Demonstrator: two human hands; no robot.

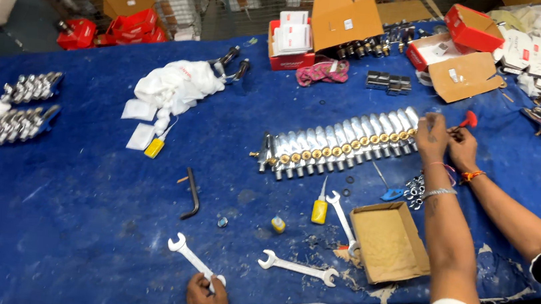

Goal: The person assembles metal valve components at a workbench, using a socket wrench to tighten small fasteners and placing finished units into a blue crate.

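Observation:
My left hand (pixel 207 299) is at the table's near edge, shut on the handle end of a silver open-ended spanner (pixel 187 253). My right hand (pixel 431 137) reaches out to the right end of a long row of chrome taps (pixel 338 146) with brass nuts, and its fingers curl down on the last tap. Touching it on the right is a co-worker's hand (pixel 463 149) with an orange wristband, which holds a small red-handled tool (pixel 469 118). A heap of small nuts (pixel 415 190) lies just below my right wrist.
On the blue cloth lie a second spanner (pixel 298 267), a third spanner (pixel 344 220), a yellow bottle (pixel 319 211), a black hex key (pixel 192 194) and an open cardboard box (pixel 388 241). A white cloth (pixel 174 85) and chrome parts (pixel 21 105) sit left; red boxes (pixel 472 26) stand behind.

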